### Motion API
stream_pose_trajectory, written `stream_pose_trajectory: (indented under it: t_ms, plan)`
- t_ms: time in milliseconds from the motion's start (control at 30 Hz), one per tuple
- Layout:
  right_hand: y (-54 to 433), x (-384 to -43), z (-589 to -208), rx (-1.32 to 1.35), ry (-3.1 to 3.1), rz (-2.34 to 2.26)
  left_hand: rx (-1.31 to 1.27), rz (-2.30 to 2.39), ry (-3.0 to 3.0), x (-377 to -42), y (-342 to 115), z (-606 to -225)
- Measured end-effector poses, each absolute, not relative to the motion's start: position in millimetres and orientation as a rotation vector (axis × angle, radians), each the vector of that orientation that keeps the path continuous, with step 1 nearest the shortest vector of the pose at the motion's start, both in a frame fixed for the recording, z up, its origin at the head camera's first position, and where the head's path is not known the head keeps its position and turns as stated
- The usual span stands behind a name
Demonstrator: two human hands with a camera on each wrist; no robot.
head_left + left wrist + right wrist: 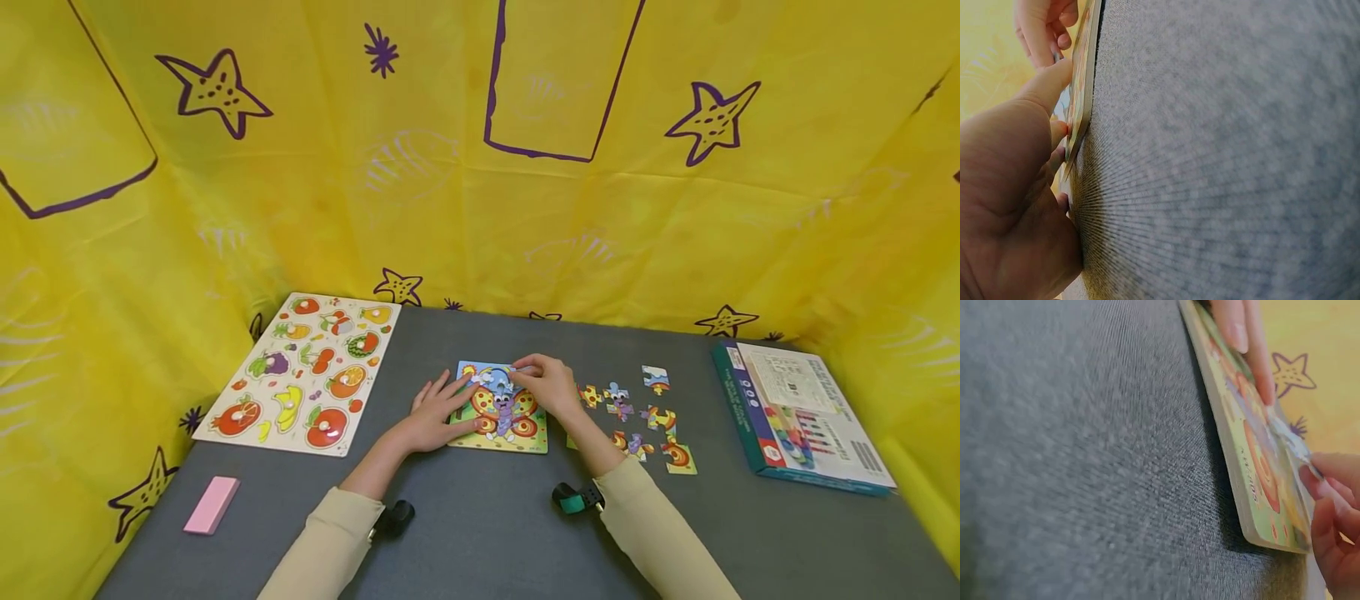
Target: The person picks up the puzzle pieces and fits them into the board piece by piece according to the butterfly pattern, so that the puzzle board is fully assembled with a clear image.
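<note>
A butterfly puzzle board (498, 433) lies flat on the dark table. My left hand (437, 417) rests with fingers spread on its left side, the thumb and fingertips touching the picture. At the board's upper right, my right hand (546, 386) pinches a light blue puzzle piece (1292, 440) between thumb and fingers. In the right wrist view that piece is tilted against the board's surface; its far end is blurred. Beside my right forearm lie several loose puzzle pieces (617, 400), with a sun-coloured corner piece (678, 456) among them. My forearm hides some of these.
At the left is a wooden fruit peg board (303, 371). A pink block (212, 505) lies near the table's left edge. To the right stands a flat teal-edged box (810, 417) with paper on top. Yellow patterned cloth (465, 208) closes off the back and sides.
</note>
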State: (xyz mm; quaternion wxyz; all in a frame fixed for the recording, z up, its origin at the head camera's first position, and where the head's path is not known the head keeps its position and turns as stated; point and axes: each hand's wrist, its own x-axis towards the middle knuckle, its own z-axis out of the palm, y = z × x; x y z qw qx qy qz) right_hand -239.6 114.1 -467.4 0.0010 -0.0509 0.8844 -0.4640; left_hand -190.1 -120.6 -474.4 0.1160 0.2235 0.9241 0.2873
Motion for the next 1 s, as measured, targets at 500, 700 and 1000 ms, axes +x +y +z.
stream_pose_trajectory:
  t_ms: [500,700,1000]
  plan:
    - [103.8,-244.0,-467.4,-0.21,2.958,-1.224,0.66,0.833,2.714,-192.1,-121.0,-476.3]
    - [100.6,-242.1,-468.8,-0.165,2.995,-1.161,0.66,0.829,2.717,-191.5,-121.2,-476.3]
    - [97.6,-242.4,-472.6,-0.114,3.0,-1.102,0.674,0.857,2.733,-189.9,-120.9,-477.1]
